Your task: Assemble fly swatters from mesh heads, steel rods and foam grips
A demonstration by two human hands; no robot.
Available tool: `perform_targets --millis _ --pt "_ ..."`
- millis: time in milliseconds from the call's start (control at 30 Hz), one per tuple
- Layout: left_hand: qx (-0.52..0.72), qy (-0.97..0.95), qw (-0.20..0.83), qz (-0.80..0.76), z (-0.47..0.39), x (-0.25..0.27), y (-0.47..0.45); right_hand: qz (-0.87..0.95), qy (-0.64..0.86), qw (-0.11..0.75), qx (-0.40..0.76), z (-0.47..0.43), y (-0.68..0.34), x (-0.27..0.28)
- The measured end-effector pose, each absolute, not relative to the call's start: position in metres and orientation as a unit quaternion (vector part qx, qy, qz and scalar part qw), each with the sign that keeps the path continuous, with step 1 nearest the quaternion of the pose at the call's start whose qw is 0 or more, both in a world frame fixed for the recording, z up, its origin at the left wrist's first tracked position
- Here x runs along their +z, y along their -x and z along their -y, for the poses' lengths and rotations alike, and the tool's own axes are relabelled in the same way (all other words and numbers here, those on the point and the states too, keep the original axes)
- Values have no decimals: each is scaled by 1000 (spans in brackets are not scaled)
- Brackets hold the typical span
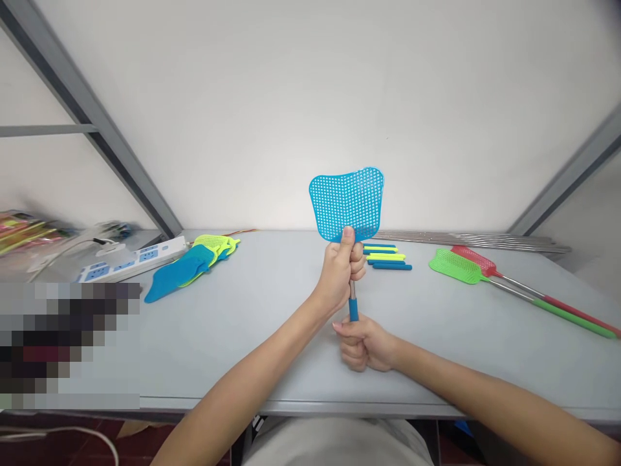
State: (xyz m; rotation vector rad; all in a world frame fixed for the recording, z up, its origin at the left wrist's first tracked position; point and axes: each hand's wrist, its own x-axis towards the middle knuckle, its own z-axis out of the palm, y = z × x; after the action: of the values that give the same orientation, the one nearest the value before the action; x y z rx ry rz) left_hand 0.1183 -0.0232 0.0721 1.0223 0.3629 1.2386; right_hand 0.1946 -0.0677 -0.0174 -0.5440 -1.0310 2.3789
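Note:
A blue fly swatter (pixel 348 202) stands upright before me, its mesh head up and a short metal rod below. My left hand (pixel 342 262) is closed round it just under the head, thumb pressed on the base of the mesh. Lower down, my right hand (pixel 363 343) wraps its blue handle (pixel 354 309), and most of that handle is hidden in the fist. Behind my left hand lie several blue and yellow handle sleeves (pixel 388 257) in a row on the table.
Blue and yellow swatter heads (pixel 179 268) lie piled at the left, near a white power strip (pixel 158 254). Metal rods (pixel 466 239) lie along the wall. A green swatter (pixel 458 266) and a red swatter (pixel 478 259) rest at the right on the grey table (pixel 233 362).

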Motion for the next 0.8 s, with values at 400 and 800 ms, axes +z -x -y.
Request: perform_targets --millis 400,800 --pt "569 -422 686 -168 27 71 -116 378 188 229 877 65 -197 -18" --pt "574 -419 685 -162 25 64 -116 374 191 229 878 66 -198 -20"
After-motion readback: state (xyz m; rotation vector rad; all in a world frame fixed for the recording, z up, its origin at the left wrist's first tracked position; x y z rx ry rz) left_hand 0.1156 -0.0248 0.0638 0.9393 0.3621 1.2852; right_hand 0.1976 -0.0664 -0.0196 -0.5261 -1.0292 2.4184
